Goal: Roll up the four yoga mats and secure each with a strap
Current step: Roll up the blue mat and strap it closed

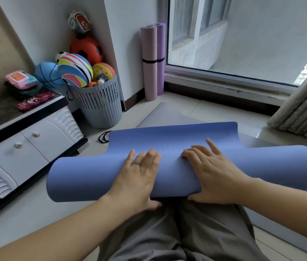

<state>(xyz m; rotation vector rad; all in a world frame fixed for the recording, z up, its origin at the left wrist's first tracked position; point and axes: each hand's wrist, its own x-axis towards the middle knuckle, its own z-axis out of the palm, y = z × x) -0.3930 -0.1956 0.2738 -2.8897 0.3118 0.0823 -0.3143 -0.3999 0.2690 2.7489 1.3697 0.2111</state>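
The floor [35, 213] is pale tile, with a window [243, 34] ahead and a white cabinet [35, 147] at the left. The blue mat [92, 176] lies across the floor just in front of the person's grey trousers [177, 232]. It is mostly rolled into a thick tube, with a short flat stretch left beyond it. That flat part rests on a grey mat [167, 113] spread underneath. A curtain [303, 110] hangs at the right. A grey basket [100, 106] full of balls stands by the wall. Beside the window, a pink mat [150, 44] and a purple mat [160, 44] stand upright and touching, each rolled and banded with a black strap. Both hands lie flat on the tube, fingers spread and straight, thumbs tucked at its near side: left hand [139, 176], right hand [211, 172]. A loose black strap [103, 137] lies on the floor by the blue mat's left edge.
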